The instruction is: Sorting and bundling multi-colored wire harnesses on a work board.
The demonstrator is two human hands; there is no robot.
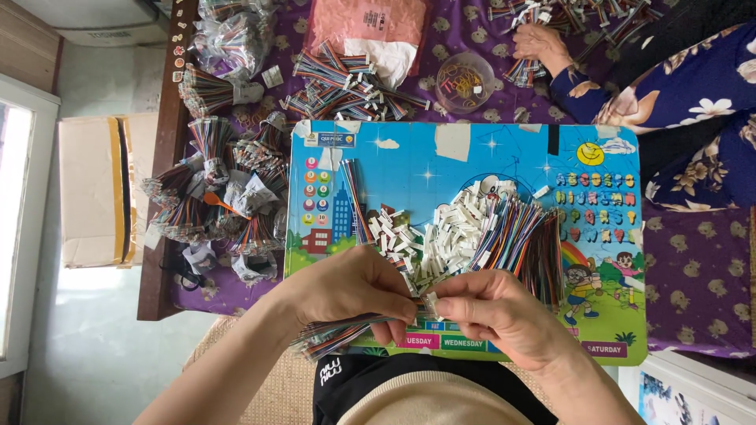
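left hand (354, 287): bare, no glove, ring or watch | left forearm: bare, no sleeve in view | right hand (492, 315): bare, short plain nails, no jewellery | right wrist: bare | black fabric garment with small white marking (370, 378): at the waist | cream knitted fabric (429, 405): beneath the black band

Co-worker's hand (542, 46) cut off by top edge; white connector (431, 300) mostly hidden between fingertips.
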